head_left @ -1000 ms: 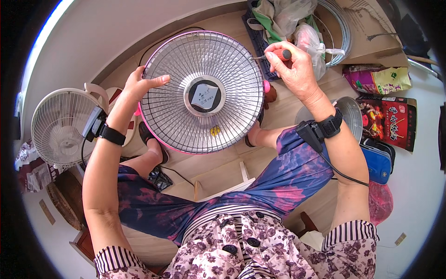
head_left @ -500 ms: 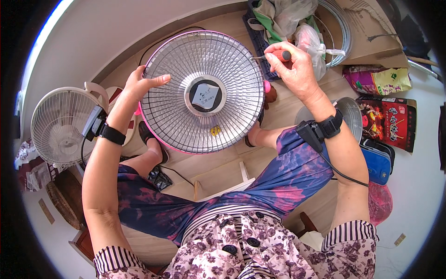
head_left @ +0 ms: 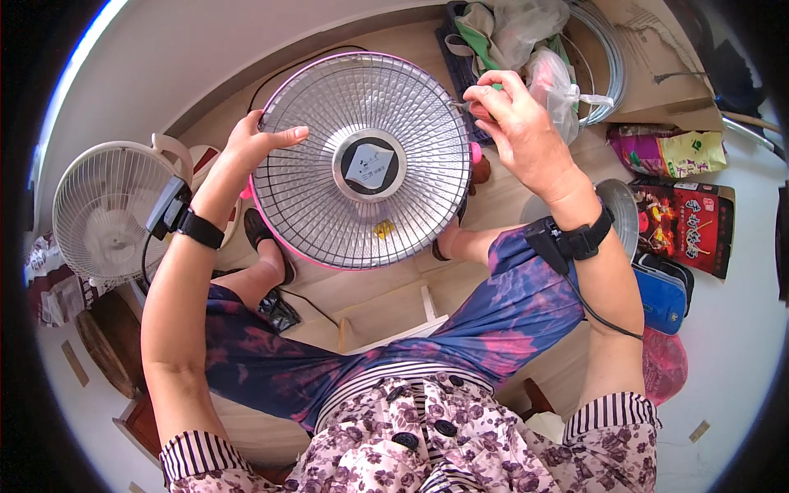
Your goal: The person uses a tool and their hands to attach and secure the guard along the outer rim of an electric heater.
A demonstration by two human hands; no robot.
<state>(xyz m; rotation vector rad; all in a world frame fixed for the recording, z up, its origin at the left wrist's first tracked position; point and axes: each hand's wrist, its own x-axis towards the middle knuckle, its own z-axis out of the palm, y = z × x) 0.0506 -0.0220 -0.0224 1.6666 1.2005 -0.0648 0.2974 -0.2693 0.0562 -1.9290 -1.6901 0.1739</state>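
Between my knees stands a round dish heater (head_left: 369, 166), with a pink rim, a dark wire guard over a silver reflector, and a label at its centre. My left hand (head_left: 256, 149) grips its upper left rim, thumb laid over the guard and fingers behind. On the other side my right hand (head_left: 526, 135) is closed around the red handle of a screwdriver (head_left: 480, 110). The screwdriver points left at the heater's upper right rim. Its tip is too small to make out, so I cannot tell what it touches.
A white fan (head_left: 111, 214) stands at the left. Behind my right hand are a dark crate (head_left: 462, 57), plastic bags (head_left: 552, 86) and coiled wire (head_left: 612, 62). Food packets (head_left: 686, 222), a metal basin (head_left: 620, 209) and a blue pouch (head_left: 660, 300) lie at the right.
My right hand has turned, its fingers now wrapping over the screwdriver handle and its wrist slightly lower. The heater has shifted a little right; my left hand keeps its hold on the rim.
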